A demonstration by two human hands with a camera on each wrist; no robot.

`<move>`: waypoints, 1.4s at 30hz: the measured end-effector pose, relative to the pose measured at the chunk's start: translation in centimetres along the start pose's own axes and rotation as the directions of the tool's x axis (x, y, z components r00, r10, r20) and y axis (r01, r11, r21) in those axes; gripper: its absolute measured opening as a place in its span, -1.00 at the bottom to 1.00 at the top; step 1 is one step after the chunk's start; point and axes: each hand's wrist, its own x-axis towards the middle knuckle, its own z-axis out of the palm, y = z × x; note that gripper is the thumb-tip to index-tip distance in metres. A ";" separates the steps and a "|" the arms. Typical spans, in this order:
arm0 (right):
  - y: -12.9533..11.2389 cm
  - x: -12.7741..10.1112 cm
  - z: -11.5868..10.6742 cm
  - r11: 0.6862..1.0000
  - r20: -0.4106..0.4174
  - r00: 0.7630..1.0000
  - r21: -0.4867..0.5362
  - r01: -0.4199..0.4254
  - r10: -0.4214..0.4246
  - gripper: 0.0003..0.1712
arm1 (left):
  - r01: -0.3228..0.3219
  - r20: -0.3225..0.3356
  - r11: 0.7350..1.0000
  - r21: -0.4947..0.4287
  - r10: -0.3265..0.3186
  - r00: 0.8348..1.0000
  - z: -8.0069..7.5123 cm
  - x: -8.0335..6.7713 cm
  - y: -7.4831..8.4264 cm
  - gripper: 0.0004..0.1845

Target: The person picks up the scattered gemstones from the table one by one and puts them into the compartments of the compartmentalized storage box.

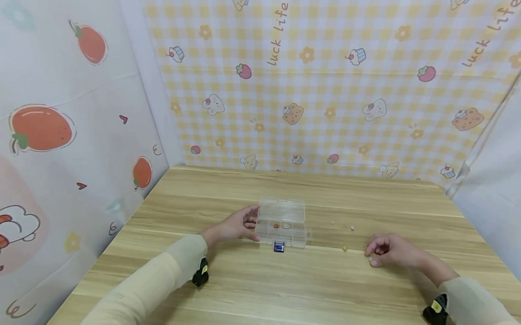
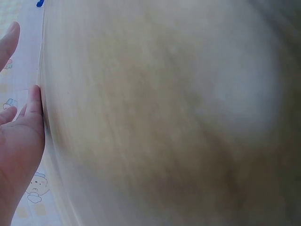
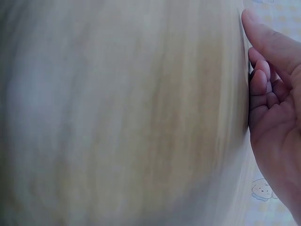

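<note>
Left hand rests relaxed, fingers straight against the left side of the clear plastic compartment box mid light wooden counter, while the right hand curls its fingers onto a small pale bead, a few more loose pale beads sitting nearby.

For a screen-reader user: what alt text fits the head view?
A person's left hand rests against a clear compartment box on a wooden table, while the right hand curls over a small bead. More beads lie between them.
</note>
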 end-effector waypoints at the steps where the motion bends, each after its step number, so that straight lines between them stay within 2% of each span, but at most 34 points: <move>1: 0.0 0.0 0.0 1.000 -0.003 1.000 -0.005 0.007 -0.007 -0.85 | -0.005 0.001 1.000 0.002 0.005 1.000 0.0 0.0 0.0 0.10; 24: -0.2 0.2 0.1 0.997 -0.002 0.997 0.021 0.076 -0.076 -0.90 | -0.010 0.009 1.000 0.002 0.010 1.000 0.0 0.2 -0.2 0.12; 33: -0.7 0.1 0.3 0.999 -0.022 0.999 0.008 0.047 -0.047 -0.94 | -0.011 0.006 1.000 0.006 0.011 1.000 0.0 0.2 -0.2 0.10; 42: -1.2 -0.1 0.2 0.999 -0.053 0.998 0.000 -0.034 0.034 -0.96 | -0.024 0.016 1.000 0.009 0.024 1.000 -0.1 0.2 -0.3 0.09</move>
